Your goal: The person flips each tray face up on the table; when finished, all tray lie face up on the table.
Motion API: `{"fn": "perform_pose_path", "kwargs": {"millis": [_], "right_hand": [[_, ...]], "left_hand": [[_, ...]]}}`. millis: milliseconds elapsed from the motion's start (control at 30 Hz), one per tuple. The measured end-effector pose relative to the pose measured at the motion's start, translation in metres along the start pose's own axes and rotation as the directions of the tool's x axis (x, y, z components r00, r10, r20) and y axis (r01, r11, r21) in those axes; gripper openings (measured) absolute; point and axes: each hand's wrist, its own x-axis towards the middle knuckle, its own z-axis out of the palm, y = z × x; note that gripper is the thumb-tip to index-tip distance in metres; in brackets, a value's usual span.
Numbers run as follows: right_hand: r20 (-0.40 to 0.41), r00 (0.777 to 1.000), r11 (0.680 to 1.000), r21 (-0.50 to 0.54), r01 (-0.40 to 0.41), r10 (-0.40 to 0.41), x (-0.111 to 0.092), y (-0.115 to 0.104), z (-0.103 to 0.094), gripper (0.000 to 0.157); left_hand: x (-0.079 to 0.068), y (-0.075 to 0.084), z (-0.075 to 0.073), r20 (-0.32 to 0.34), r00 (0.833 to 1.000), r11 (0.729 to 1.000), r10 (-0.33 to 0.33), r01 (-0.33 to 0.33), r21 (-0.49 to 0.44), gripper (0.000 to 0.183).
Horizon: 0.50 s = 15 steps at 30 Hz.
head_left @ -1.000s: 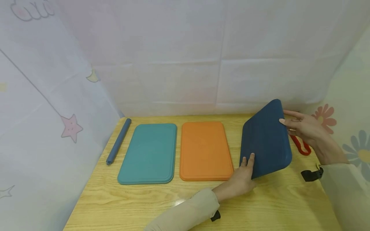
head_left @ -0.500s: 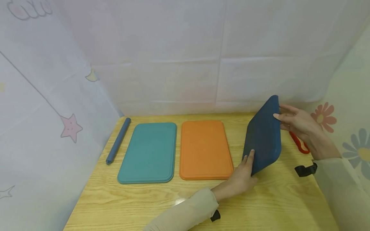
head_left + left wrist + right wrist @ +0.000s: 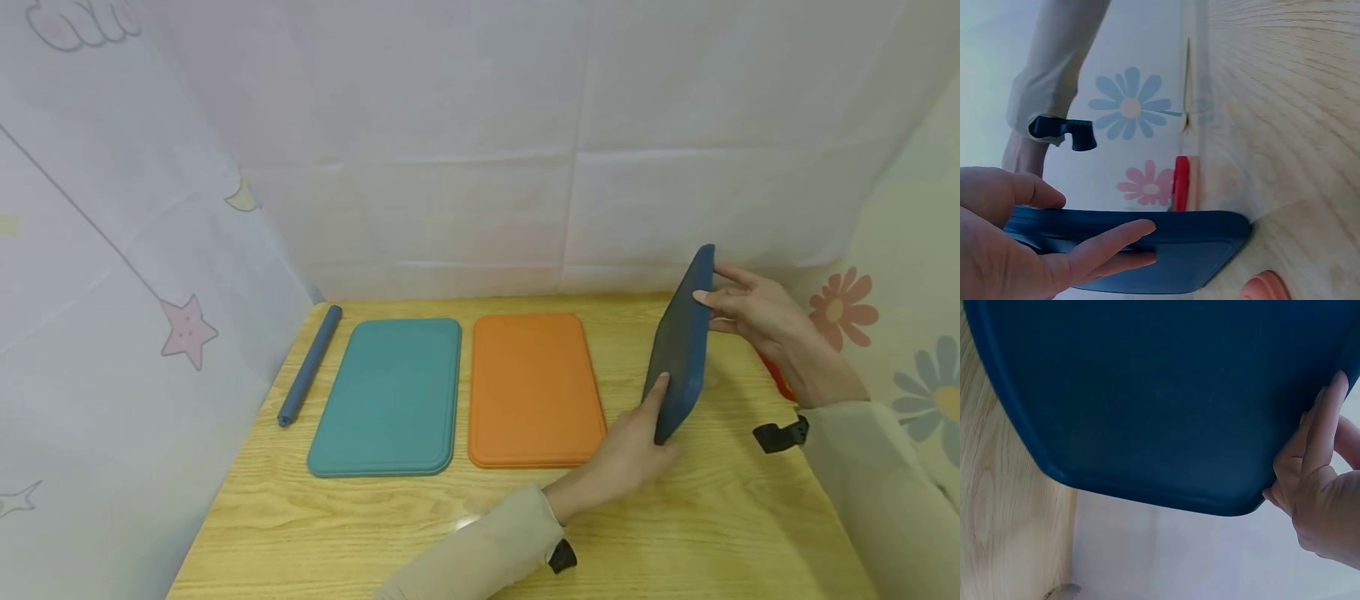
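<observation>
A dark blue rectangular tray (image 3: 681, 337) with rounded corners stands steeply tilted over the right part of the table, held by both hands. My left hand (image 3: 630, 446) grips its near lower edge; in the left wrist view, thumb and fingers lie on opposite sides of the tray's rim (image 3: 1210, 224). Higher up, my right hand (image 3: 757, 312) pinches the right edge, thumb on the near side and fingers behind. The right wrist view shows the tray's broad recessed face (image 3: 1147, 412) with a low raised rim.
An orange tray (image 3: 534, 392) and a teal tray (image 3: 386, 396) lie flat side by side on the wooden table (image 3: 337, 533). Left of them is a blue rod (image 3: 309, 367). A red item (image 3: 778, 379) is partly hidden behind the right wrist. Cloth walls (image 3: 420, 217) surround the table.
The blue tray has turned more edge-on to the head view. My right hand has moved left with its edge, while my left hand keeps its grip almost in place.
</observation>
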Motion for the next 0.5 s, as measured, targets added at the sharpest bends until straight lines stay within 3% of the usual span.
{"fn": "perform_pose_path", "kwargs": {"millis": [300, 500], "right_hand": [[0.007, 1.000, 1.000, 0.014, 0.019, -0.019, 0.001, -0.008, 0.015, 0.088], [0.004, 1.000, 1.000, -0.006, 0.006, -0.006, 0.004, -0.010, 0.020, 0.088]], "left_hand": [[-0.004, 0.014, -0.018, 0.024, 1.000, 0.987, 0.010, -0.006, -0.159, 0.075], [-0.006, 0.023, -0.028, 0.019, 0.999, 0.980, 0.043, -0.039, -0.193, 0.074]]}}
